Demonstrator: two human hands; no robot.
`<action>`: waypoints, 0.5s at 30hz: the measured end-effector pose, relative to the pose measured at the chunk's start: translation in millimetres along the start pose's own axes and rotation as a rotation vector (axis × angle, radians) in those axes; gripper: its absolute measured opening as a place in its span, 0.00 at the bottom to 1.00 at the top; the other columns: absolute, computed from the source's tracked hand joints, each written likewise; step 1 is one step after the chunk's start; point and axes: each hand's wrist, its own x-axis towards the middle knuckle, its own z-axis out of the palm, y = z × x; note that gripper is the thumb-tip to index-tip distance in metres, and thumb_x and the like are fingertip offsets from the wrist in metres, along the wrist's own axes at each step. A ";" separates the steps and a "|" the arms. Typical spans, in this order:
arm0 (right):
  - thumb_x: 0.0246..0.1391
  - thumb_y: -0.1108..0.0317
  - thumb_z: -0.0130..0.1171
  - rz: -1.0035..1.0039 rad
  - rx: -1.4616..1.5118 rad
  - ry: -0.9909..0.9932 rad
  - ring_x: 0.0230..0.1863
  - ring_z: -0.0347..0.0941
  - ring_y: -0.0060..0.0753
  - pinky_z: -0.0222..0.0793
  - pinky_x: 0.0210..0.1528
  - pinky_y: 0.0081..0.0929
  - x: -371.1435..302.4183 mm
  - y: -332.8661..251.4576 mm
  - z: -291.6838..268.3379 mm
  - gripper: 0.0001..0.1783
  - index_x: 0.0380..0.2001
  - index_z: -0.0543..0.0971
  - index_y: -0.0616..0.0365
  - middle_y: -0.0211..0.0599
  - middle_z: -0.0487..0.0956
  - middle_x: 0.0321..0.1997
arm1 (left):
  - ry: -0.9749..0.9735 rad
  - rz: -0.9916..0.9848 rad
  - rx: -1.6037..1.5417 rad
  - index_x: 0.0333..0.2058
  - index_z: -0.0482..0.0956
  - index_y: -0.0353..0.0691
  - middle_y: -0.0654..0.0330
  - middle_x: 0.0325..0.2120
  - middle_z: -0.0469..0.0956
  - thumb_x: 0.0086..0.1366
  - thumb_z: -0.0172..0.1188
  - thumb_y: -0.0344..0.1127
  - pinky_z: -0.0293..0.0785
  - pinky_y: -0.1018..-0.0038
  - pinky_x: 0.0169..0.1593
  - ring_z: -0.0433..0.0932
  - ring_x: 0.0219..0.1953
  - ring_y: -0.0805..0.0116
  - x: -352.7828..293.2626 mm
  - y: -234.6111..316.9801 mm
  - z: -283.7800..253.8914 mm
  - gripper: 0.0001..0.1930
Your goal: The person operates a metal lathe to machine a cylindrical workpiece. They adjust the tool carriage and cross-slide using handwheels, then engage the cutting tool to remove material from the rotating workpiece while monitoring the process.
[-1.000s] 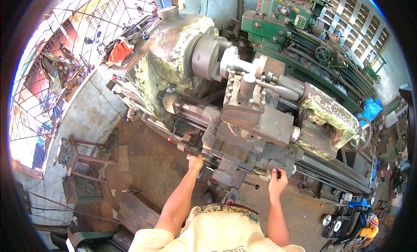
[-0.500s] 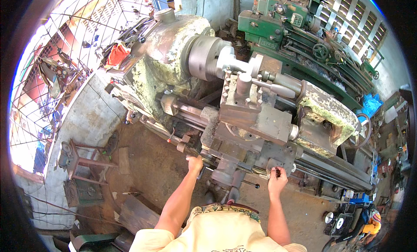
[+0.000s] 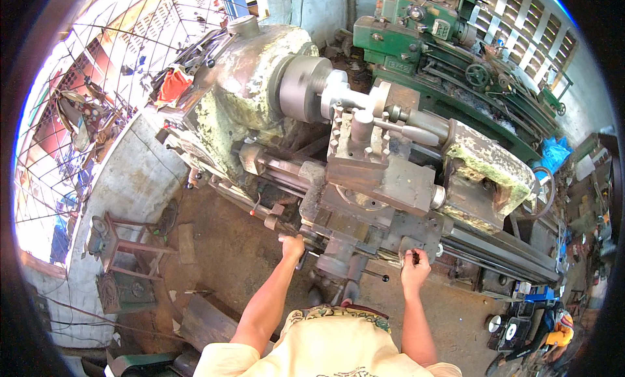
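A worker's left hand [image 3: 293,247] is closed around a control hidden by its fingers at the left of a lathe carriage [image 3: 420,230], while the right hand [image 3: 415,268] pinches a dark knob [image 3: 415,255] at the carriage front. Ahead of both hands and well apart from them, a pale metal workpiece [image 3: 335,94] sits between chuck [image 3: 303,89] and tailstock [image 3: 488,165], just past the tool post [image 3: 357,146]. The paint-flaked lathe [image 3: 410,185] stands on a brown, dirt-strewn floor [image 3: 224,247]. Behind it rests a green lathe [image 3: 403,55]; a barred window [image 3: 104,26] tops the stained pale wall [image 3: 130,188] at left. Another person [image 3: 556,335], wearing yellow-orange, is at lower right.
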 end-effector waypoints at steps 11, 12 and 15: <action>0.56 0.72 0.63 -0.018 0.005 0.021 0.25 0.67 0.17 0.66 0.29 0.20 -0.6 0.1 1.6 0.06 0.33 0.78 0.64 0.26 0.76 0.23 | -0.004 0.005 -0.137 0.49 0.52 0.16 0.24 0.46 0.73 0.62 0.56 0.43 0.71 0.58 0.55 0.75 0.52 0.36 19.2 -18.5 12.5 0.33; 0.56 0.72 0.63 -0.036 0.015 0.023 0.25 0.67 0.17 0.66 0.29 0.20 -0.4 0.3 1.4 0.06 0.33 0.78 0.64 0.26 0.76 0.23 | -0.012 0.015 -0.124 0.49 0.51 0.17 0.25 0.45 0.73 0.62 0.56 0.42 0.71 0.58 0.55 0.76 0.52 0.36 18.0 -17.5 11.3 0.33; 0.55 0.71 0.63 -0.019 0.012 0.014 0.25 0.70 0.19 0.67 0.30 0.22 -0.6 0.7 0.7 0.07 0.33 0.79 0.64 0.29 0.77 0.23 | -0.012 -0.047 -0.204 0.49 0.50 0.17 0.25 0.44 0.73 0.62 0.56 0.42 0.71 0.58 0.55 0.76 0.51 0.36 14.2 -13.3 7.7 0.34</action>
